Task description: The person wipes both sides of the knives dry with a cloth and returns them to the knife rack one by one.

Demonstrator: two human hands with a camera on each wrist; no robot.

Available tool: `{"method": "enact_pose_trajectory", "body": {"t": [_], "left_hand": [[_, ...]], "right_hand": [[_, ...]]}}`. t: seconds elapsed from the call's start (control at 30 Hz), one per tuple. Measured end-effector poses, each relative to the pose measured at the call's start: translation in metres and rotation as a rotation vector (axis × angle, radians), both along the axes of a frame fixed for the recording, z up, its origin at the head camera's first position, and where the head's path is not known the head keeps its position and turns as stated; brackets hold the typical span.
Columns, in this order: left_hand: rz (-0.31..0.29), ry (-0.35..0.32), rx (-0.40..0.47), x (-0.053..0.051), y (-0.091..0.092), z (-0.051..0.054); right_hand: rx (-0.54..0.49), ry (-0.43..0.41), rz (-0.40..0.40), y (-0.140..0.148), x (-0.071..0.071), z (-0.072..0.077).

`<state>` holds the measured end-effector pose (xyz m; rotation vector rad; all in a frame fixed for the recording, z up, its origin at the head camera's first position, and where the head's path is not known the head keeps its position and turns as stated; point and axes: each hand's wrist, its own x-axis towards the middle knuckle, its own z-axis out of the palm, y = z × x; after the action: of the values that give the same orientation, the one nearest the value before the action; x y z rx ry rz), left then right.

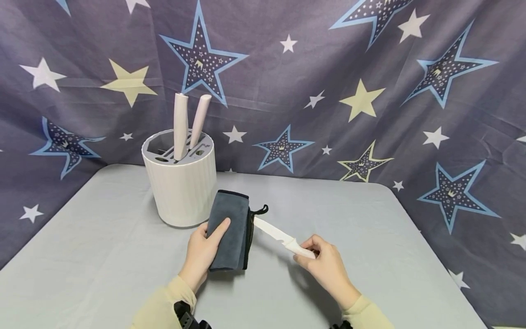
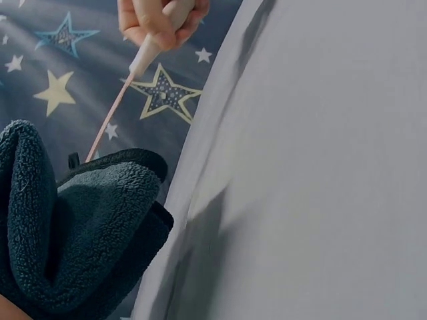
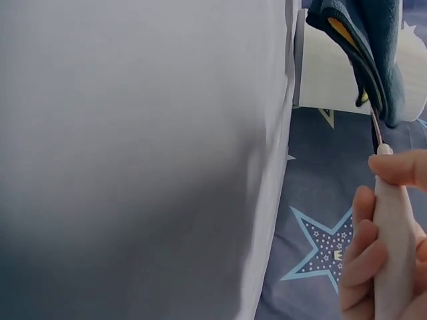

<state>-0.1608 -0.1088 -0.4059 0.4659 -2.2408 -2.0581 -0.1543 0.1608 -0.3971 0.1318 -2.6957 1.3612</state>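
In the head view my left hand [image 1: 204, 250] grips a folded dark grey-blue cloth [image 1: 230, 230] with black edging and a small black loop, held above the table. My right hand [image 1: 324, 265] holds a knife by its white handle [image 1: 303, 250], to the right of the cloth. The pale blade [image 1: 271, 229] points left, and its tip end is hidden in the cloth's folds. The left wrist view shows the cloth's fuzzy folds [image 2: 100, 227] around the blade. In the right wrist view, fingers and thumb wrap the knife handle [image 3: 393, 233].
A white ribbed knife block [image 1: 181, 192] with a grey slotted top stands at the back left of the table. Two pale-handled utensils [image 1: 181, 125] stick up from its slots. Behind the grey-covered table [image 1: 370, 274] hangs a dark star-patterned curtain [image 1: 255, 114].
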Motion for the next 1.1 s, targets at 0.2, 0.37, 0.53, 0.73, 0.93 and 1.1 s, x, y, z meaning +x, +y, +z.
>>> {"method": "enact_pose_trajectory", "body": {"t": [0.2, 0.37, 0.53, 0.73, 0.93, 1.1], "left_hand": [[0.025, -0.007, 0.071, -0.002, -0.006, 0.001], [0.021, -0.019, 0.086, -0.001, -0.008, 0.002], [-0.012, -0.041, 0.065, 0.001, -0.004, 0.001], [-0.025, -0.035, 0.053, 0.003, 0.006, -0.001], [-0.07, -0.027, 0.064, 0.007, 0.011, 0.001], [-0.093, -0.024, 0.084, 0.01, 0.016, 0.004]], "right_hand": [[-0.025, -0.023, -0.014, 0.006, 0.002, 0.003], [-0.054, -0.023, -0.029, 0.008, 0.003, 0.006], [-0.076, -0.007, -0.016, 0.004, 0.002, 0.01], [-0.103, -0.001, 0.004, -0.002, 0.001, 0.01], [-0.11, -0.007, 0.021, -0.005, 0.001, 0.011], [-0.116, -0.007, 0.03, -0.007, 0.001, 0.012]]}}
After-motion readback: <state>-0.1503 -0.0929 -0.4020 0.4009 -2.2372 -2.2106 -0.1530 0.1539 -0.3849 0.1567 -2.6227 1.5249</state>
